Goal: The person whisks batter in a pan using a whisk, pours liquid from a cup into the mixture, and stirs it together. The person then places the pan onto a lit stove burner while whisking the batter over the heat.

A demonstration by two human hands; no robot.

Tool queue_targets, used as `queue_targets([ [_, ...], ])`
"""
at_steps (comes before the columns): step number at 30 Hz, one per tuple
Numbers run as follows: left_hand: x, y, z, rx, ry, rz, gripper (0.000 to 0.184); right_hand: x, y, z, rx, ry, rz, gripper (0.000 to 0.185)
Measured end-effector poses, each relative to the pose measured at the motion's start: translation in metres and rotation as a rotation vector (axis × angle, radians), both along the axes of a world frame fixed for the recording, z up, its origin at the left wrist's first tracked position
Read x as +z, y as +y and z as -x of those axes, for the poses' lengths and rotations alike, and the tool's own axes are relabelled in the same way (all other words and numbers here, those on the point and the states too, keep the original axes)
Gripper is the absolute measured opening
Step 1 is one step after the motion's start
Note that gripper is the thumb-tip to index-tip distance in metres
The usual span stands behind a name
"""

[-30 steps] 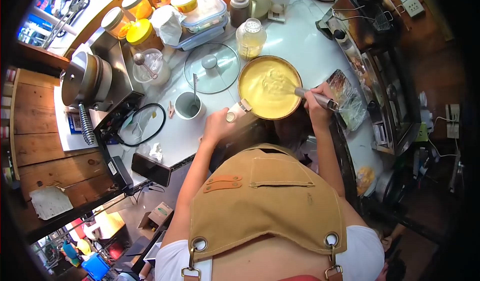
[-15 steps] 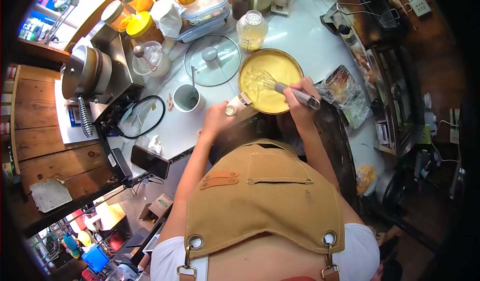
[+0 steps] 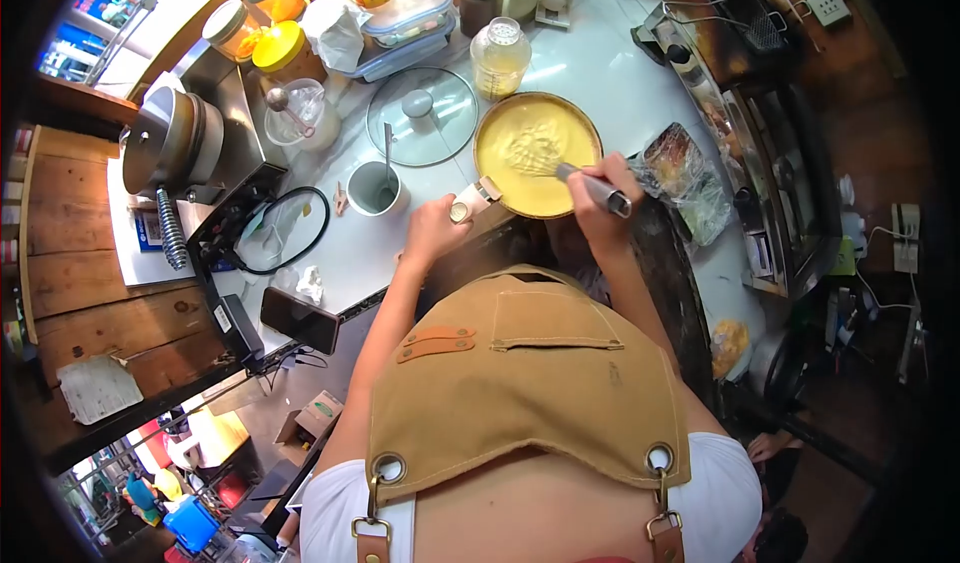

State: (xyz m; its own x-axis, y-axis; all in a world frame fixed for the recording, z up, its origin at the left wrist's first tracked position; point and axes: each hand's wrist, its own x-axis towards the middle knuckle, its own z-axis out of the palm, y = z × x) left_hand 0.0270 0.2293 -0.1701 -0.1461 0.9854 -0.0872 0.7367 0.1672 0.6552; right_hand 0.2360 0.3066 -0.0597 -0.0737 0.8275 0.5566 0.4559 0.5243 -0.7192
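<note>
A round pan (image 3: 597,175) holds thick yellow batter (image 3: 565,133) with whisk ridges on its surface. Its short, pale handle (image 3: 475,199) points toward me, and my left hand (image 3: 432,229) is closed around it. My right hand (image 3: 602,206) grips the grey handle of a whisk (image 3: 603,194). The whisk's wires dip into the batter near the centre, partly sunk. Left of the pan stand a grey cup (image 3: 377,191) with a utensil in it and a glass lid (image 3: 445,133). A shaker jar (image 3: 499,60) is just behind the pan.
Plastic-wrapped food (image 3: 688,183) lies to the right, before an oven (image 3: 770,163). Jars with yellow lids (image 3: 283,48) and stacked lidded containers (image 3: 405,23) line the back. At left are a saucepan (image 3: 165,153), a black ring-shaped cord (image 3: 325,225) and a phone (image 3: 300,320).
The whisk has shifted within the batter, its wires sinking lower, and the swirl pattern differs. My left hand keeps its hold on the pan handle. The whole view has shifted slightly.
</note>
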Motion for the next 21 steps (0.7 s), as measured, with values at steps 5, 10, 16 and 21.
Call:
queue_targets([
  [5,-0.005,-0.001,0.002,0.004,-0.044,-0.009,0.025,-0.007,0.013,0.004,-0.045,0.054,-0.067,0.013],
  [10,-0.006,0.001,0.000,-0.002,0.020,-0.020,0.027,0.010,-0.021,-0.009,-0.033,0.028,-0.132,0.011],
  [16,-0.005,0.001,0.000,-0.035,0.041,0.008,0.026,-0.010,-0.009,-0.016,-0.218,0.095,-0.128,0.013],
  [21,-0.003,0.001,0.001,-0.015,0.026,0.035,0.028,-0.014,-0.042,0.000,-0.119,0.016,-0.085,0.016],
])
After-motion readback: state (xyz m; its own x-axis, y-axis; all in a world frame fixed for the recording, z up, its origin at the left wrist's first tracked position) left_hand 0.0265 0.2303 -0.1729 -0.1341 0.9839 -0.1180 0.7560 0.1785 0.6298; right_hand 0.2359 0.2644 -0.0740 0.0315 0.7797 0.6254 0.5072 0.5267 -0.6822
